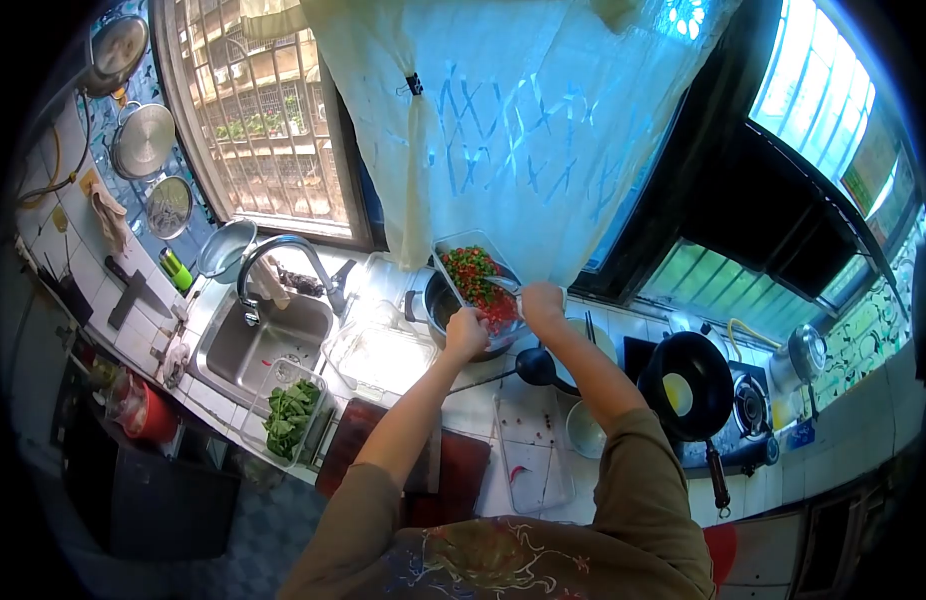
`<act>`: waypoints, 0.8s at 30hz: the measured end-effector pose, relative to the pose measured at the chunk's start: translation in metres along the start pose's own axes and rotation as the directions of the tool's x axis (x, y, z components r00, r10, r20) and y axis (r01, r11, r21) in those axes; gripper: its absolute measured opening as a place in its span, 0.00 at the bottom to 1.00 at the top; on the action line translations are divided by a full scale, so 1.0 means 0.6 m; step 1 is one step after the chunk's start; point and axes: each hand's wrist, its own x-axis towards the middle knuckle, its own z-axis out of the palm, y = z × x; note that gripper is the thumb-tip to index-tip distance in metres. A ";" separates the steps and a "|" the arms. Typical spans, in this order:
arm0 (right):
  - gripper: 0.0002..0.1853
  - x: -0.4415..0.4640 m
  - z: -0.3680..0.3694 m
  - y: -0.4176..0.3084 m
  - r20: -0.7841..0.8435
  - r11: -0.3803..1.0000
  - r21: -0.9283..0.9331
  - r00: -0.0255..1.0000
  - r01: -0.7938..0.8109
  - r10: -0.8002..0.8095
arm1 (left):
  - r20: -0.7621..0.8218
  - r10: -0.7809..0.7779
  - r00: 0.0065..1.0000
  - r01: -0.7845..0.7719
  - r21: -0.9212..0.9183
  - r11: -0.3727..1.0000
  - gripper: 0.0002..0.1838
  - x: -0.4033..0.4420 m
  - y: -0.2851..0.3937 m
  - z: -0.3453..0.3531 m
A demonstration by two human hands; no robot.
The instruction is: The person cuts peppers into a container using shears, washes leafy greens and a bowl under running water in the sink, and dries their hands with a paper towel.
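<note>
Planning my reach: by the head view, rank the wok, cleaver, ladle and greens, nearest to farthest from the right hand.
From the right hand:
1. Ladle, just below
2. Wok, right, on the stove
3. Greens, left, by the sink
4. Cleaver, far left

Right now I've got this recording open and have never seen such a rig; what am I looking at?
There is no robot: a person works bare-handed, and the single picture comes from a camera worn on their head, looking down. The left hand holds a clear container of chopped red and green pieces, tilted over a pot. The right hand is at its other side, apparently gripping a spoon. Around them are a sink, leafy greens, a cutting board, a black ladle and a wok.
</note>
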 end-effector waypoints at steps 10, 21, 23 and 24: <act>0.31 -0.104 -0.054 0.051 0.176 0.999 -0.028 0.984 0.017 -0.012 | 0.018 -0.107 0.994 0.108 -0.209 0.972 0.11 0.018 -0.002 0.001; 0.38 -0.190 0.005 0.074 0.395 0.747 0.661 0.877 -0.065 -0.273 | 0.084 -0.163 0.983 0.183 -0.383 0.906 0.09 0.011 0.013 0.029; 0.37 -0.200 0.006 0.071 0.391 0.708 0.701 0.876 -0.083 -0.284 | 0.084 -0.157 0.984 0.177 -0.390 0.904 0.09 0.008 0.015 0.033; 0.36 -0.200 0.013 0.067 0.365 0.697 0.713 0.887 -0.071 -0.283 | 0.080 -0.151 0.985 0.170 -0.400 0.900 0.09 0.007 0.016 0.033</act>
